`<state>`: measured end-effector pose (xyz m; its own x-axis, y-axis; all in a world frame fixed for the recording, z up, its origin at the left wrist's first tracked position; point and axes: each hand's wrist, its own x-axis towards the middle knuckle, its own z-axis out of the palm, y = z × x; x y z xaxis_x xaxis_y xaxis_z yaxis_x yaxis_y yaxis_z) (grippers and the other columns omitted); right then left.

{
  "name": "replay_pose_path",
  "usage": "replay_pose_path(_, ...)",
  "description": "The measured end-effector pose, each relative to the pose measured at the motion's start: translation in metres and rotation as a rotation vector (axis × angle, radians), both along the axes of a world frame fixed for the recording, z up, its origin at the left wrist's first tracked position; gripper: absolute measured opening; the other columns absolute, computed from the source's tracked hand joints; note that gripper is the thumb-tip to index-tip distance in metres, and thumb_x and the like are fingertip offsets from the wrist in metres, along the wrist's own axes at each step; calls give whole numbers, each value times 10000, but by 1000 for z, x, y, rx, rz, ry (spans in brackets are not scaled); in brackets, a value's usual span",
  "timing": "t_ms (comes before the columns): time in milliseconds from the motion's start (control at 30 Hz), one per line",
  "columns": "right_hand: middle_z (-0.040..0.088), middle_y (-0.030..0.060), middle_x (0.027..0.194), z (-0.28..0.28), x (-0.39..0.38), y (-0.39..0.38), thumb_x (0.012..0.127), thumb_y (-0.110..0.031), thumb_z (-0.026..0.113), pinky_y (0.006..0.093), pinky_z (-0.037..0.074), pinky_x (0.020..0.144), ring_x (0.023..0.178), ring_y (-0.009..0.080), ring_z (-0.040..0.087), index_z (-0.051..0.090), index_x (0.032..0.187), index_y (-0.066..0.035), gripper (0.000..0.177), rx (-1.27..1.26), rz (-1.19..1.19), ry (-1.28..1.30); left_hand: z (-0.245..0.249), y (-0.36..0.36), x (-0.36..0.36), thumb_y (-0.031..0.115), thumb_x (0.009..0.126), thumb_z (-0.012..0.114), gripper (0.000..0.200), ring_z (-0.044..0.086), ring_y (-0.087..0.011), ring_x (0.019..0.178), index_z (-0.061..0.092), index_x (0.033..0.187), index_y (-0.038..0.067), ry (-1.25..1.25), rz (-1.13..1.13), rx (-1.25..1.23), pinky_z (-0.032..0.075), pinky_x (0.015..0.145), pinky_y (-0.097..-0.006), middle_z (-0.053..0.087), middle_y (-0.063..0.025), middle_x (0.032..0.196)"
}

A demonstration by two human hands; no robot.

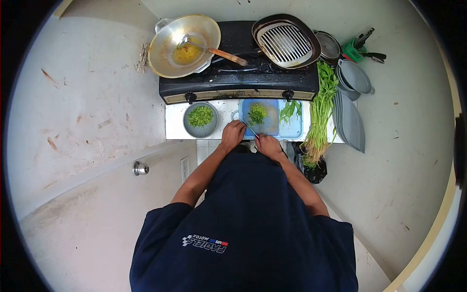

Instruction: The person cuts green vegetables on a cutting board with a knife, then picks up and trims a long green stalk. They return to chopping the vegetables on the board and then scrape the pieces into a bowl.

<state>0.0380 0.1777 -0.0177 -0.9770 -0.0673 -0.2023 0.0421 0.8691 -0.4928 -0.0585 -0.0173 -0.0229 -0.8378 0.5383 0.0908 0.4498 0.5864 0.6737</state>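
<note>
My right hand [267, 145] is closed on the handle end of a knife [250, 128], at the front edge of a blue cutting board [272, 127]. The blade slants up and left towards my left hand [234, 132], whose fingers are bent together at the board's left front corner, by the blade's tip. Whether they pinch the blade or something small is too small to tell. Chopped greens [258, 113] lie on the board just beyond the knife. Whole green leaves [290, 111] rest at its right side. A grey bowl [201, 121] of chopped greens stands to the left.
A black stove [238, 86] behind the board bears a wok [160, 56] with a ladle [226, 56] and a grill pan [286, 41]. Long leafy stalks [318, 114], grey plates [349, 121] and a green basket [352, 51] are at right. A black bag [316, 174] hangs below.
</note>
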Motion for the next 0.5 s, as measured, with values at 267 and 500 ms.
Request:
replay_pose_path(267, 685, 274, 731, -3, -5, 0, 1028, -349, 534, 548, 566, 667, 691, 469, 694, 655, 926, 16, 398, 22, 15, -54, 0, 1, 0, 120, 876, 701, 93, 650, -345, 891, 728, 935, 54, -30, 37, 15, 530, 808, -449, 636, -124, 882)
replay_pose_path(500, 668, 288, 703, 2, 5, 6, 1012, -366, 565, 570, 561, 651, 667, 485, 681, 671, 944, 11, 397, -12, -69, -24, 7, 3, 1, 112, 883, 690, 82, 641, -338, 924, 726, 940, 66, -59, 67, 49, 525, 837, -445, 657, -111, 923)
